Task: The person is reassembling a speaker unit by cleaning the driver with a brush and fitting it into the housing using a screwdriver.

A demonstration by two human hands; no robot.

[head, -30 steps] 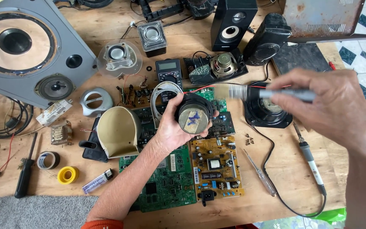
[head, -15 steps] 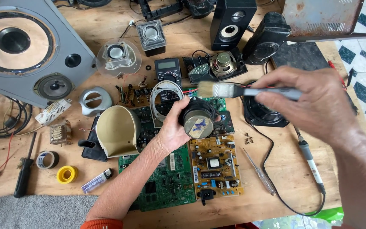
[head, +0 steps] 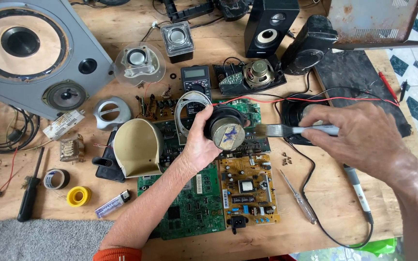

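Left hand point(head: 197, 145) clamped on speaker driver point(head: 226, 129), magnet up. Right hand point(head: 359, 137) at 3 o'clock pinches brush point(head: 286, 129), bristles touching driver, above green circuit board point(head: 194, 208).

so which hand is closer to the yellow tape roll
Left. The left hand grips the speaker driver mid-table, up and right of the yellow tape roll. The right hand, holding the brush, is farther off, toward the table's right edge.

Left hand point(head: 197, 145) holds a small speaker driver point(head: 226, 130) above the circuit boards point(head: 250, 193); right hand point(head: 359, 137) touches a brush point(head: 276, 129) to it.
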